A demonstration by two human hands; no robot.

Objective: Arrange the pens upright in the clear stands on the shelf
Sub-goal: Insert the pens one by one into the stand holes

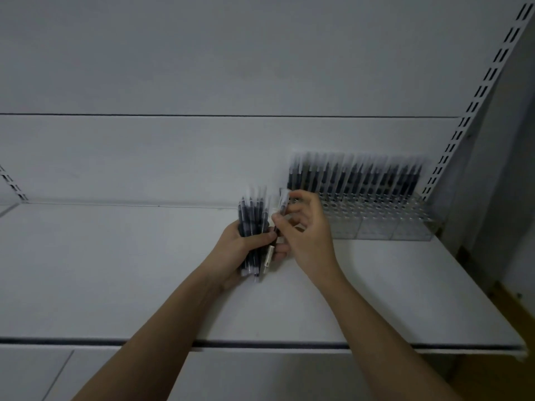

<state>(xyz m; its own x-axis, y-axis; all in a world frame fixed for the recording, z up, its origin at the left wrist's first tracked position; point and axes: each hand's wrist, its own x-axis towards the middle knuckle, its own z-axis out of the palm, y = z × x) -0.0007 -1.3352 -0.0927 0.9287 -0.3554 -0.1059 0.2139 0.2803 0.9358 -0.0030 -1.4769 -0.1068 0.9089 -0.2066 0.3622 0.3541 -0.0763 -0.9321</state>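
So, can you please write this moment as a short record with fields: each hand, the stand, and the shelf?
left hand: grips a bundle of pens, held about upright
right hand: pinches a single pen next to the bundle
clear stand: at the right back of the shelf; back rows hold upright pens, front holes empty
shelf: white, with a slotted upright at right

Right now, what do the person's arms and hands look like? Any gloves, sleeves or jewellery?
Both arms are bare from the bottom of the picture to the fingers: no sleeves show. The left hand and the right hand wear no gloves, and no watch, bracelet or ring can be made out, though the picture is dim and a little blurred.
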